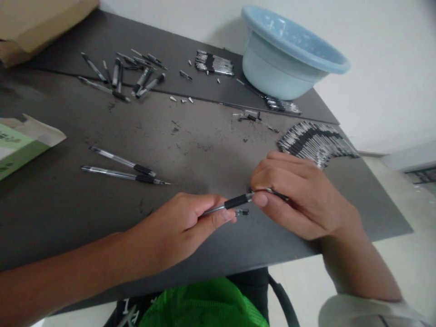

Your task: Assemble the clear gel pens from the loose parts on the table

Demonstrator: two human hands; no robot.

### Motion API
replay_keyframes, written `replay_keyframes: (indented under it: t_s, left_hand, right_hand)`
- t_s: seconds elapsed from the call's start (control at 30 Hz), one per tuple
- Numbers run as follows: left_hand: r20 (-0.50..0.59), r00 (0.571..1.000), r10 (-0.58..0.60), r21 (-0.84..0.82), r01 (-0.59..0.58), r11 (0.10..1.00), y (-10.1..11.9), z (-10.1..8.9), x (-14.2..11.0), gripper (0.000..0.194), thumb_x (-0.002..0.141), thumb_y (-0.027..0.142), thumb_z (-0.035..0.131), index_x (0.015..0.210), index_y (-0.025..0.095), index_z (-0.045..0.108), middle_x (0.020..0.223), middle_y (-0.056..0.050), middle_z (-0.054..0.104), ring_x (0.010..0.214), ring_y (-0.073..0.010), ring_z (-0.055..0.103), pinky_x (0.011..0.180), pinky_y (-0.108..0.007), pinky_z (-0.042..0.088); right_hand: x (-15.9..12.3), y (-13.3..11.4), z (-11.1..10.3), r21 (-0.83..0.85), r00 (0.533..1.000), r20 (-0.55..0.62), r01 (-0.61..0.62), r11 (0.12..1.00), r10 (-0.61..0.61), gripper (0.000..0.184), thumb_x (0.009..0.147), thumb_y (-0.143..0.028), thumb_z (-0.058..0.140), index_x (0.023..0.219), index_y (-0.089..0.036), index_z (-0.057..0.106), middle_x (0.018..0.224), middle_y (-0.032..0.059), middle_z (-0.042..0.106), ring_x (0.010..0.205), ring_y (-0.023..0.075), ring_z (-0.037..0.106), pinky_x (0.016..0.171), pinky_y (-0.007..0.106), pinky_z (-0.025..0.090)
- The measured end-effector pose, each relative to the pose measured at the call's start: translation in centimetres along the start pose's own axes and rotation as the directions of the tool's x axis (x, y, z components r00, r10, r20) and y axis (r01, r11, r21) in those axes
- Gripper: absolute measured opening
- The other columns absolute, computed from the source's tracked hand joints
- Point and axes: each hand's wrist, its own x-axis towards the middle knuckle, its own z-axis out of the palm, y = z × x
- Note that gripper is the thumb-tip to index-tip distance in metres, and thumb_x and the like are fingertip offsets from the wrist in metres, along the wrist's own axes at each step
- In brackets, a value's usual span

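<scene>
My left hand is closed around the barrel of a gel pen with a black rubber grip, its front end pointing right. At that front end, my right hand pinches the tip between thumb and fingers. A thin dark piece also shows under the right fingers, too covered to name. Just beyond the left fingertips a short clear and black pen part is visible; I cannot tell whether it is held. Left of my hands lie two clear pens with black grips, one with its point bare.
A fanned row of pens lies on the right. A blue basin stands behind, near another pen bundle. Loose pens and caps are scattered at back left, with small metallic tips. A green box sits at left.
</scene>
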Motion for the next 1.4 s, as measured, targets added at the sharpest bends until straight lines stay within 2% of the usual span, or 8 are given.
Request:
replay_keyframes:
  t_s: [0.2,0.4,0.57,0.9,1.0,1.1,1.23,1.4]
  left_hand:
    - [-0.009,1.0,0.02,0.022,-0.02,1.0,0.0,-0.1,0.0,0.04,0.106,0.049,0.051,0.094,0.02,0.075,0.074,0.002,0.07,0.067,-0.0159,0.063,0.06,-0.025,0.041]
    - [0.015,1.0,0.002,0.027,-0.003,1.0,0.1,-0.1,0.0,0.04,0.107,0.048,0.048,0.095,0.02,0.074,0.078,0.002,0.072,0.07,-0.0163,0.065,0.061,-0.025,0.04]
    - [0.024,1.0,0.016,0.058,-0.017,0.998,0.0,-0.2,0.1,0.04,0.107,0.048,0.049,0.092,0.019,0.073,0.072,0.002,0.069,0.066,-0.0156,0.063,0.059,-0.025,0.039]
    - [0.02,1.0,0.011,0.048,-0.012,0.999,0.0,-0.2,0.0,0.04,0.107,0.048,0.049,0.092,0.02,0.073,0.074,0.001,0.07,0.067,-0.016,0.064,0.059,-0.025,0.041]
    - [0.025,1.0,0.016,0.04,-0.017,0.999,0.2,-0.2,0.0,0.04,0.106,0.047,0.05,0.089,0.019,0.072,0.071,0.002,0.068,0.065,-0.0158,0.063,0.058,-0.025,0.04]
    - [0.0,1.0,0.005,-0.025,-0.005,1.0,0.2,-0.2,-0.2,0.04,0.107,0.048,0.049,0.094,0.019,0.073,0.076,0.001,0.071,0.067,-0.0164,0.064,0.058,-0.025,0.042]
    - [-0.055,0.998,0.031,-0.109,-0.036,0.993,0.3,-0.2,-0.3,0.038,0.108,0.047,0.049,0.103,0.021,0.077,0.089,0.0,0.078,0.079,-0.0182,0.071,0.068,-0.026,0.049]
    - [-0.113,0.993,0.044,-0.073,-0.052,0.996,0.5,-0.2,-0.5,0.043,0.108,0.05,0.048,0.104,0.02,0.078,0.086,-0.002,0.077,0.077,-0.0193,0.069,0.068,-0.028,0.05]
  right_hand:
    - [0.0,-0.2,0.2,0.014,1.0,-0.028,-0.012,1.0,0.013,0.036,0.109,-0.03,0.057,0.075,-0.02,0.053,0.064,-0.0025,0.045,0.062,0.0139,0.039,0.063,0.033,0.032]
    - [0.1,-0.3,0.0,0.028,0.999,0.033,-0.018,0.999,0.018,0.026,0.11,-0.03,0.05,0.088,-0.018,0.058,0.081,0.0039,0.061,0.073,0.0164,0.048,0.069,0.034,0.038]
    - [0.0,-0.5,0.2,-0.004,1.0,-0.007,-0.002,1.0,0.002,0.037,0.11,-0.026,0.053,0.073,-0.021,0.051,0.064,-0.003,0.044,0.062,0.0143,0.036,0.064,0.034,0.032]
    - [0.0,-0.5,0.1,0.01,1.0,0.014,-0.013,1.0,0.012,0.035,0.109,-0.022,0.053,0.074,-0.022,0.051,0.065,-0.0034,0.045,0.062,0.0147,0.038,0.065,0.033,0.034]
    - [0.0,-0.2,0.0,0.087,0.999,-0.031,-0.023,0.996,0.026,0.047,0.112,-0.043,0.05,0.071,-0.021,0.056,0.06,-0.0039,0.043,0.057,0.0143,0.039,0.062,0.034,0.033]
    - [-0.2,0.2,-0.2,0.14,0.987,-0.147,-0.05,0.989,0.07,0.061,0.106,-0.068,0.044,0.099,-0.016,0.076,0.073,0.0028,0.066,0.066,0.017,0.057,0.068,0.036,0.043]
    - [0.1,0.1,0.4,0.245,0.953,-0.278,-0.048,0.968,0.117,0.034,0.102,-0.039,0.07,0.132,-0.024,0.077,0.121,0.0082,0.082,0.105,0.0248,0.075,0.093,0.042,0.053]
    - [1.1,-0.7,2.0,0.436,0.917,-0.363,0.008,0.9,0.168,0.033,0.096,-0.016,0.077,0.125,-0.032,0.081,0.122,0.0026,0.083,0.111,0.0229,0.078,0.102,0.043,0.056]
